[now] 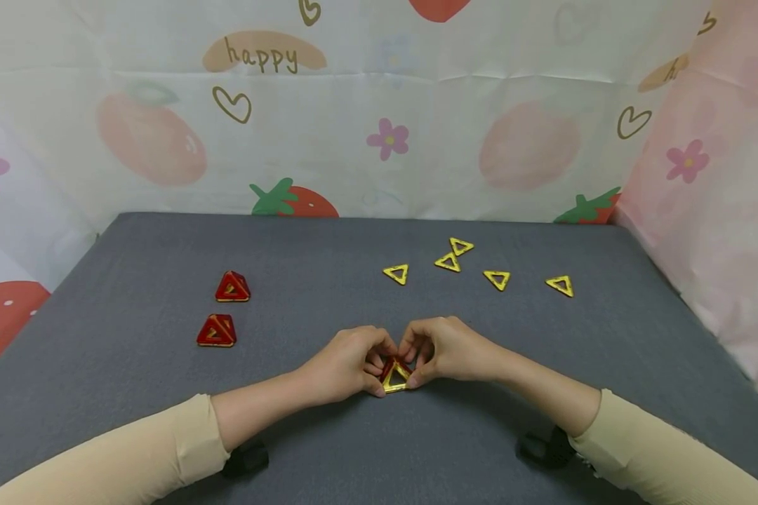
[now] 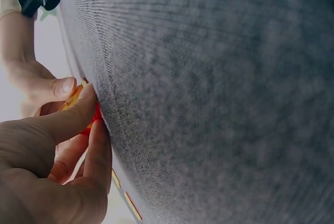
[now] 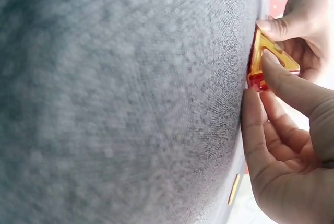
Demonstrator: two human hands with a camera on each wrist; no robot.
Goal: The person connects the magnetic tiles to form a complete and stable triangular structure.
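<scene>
A small pyramid of red and yellow triangle tiles (image 1: 395,376) stands on the grey table at front centre, its yellow face toward me. My left hand (image 1: 352,361) pinches its left side between thumb and fingers. From the right, my right hand (image 1: 457,353) grips the opposite side the same way. The right wrist view shows the yellow triangular face (image 3: 282,59) tilted, with red at its base and the right thumb on it. In the left wrist view the fingers hide most of the pyramid (image 2: 73,98).
Two finished-looking red pyramids, a rear one (image 1: 232,287) and a nearer one (image 1: 217,330), stand on the left of the grey table (image 1: 328,266). Several flat yellow triangle tiles (image 1: 396,273) lie toward the back right. A printed cloth (image 1: 442,98) hangs behind the table.
</scene>
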